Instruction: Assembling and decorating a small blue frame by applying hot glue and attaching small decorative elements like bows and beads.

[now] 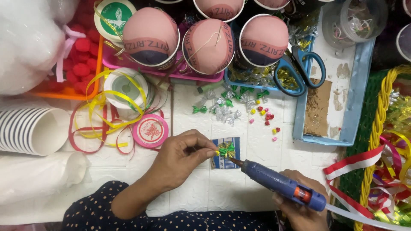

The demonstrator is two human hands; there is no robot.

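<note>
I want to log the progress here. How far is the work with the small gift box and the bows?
Done: the small striped box looks wrapped, and a green bow already sits on it. In hand: the left hand pinches the bow in place, while the right hand aims the blue glue gun at the box. Left: loose silver and green bows lie unused on the table.

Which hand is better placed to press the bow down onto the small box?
Left. The left hand already pinches the bow over the box; the right hand holds the glue gun.
</note>
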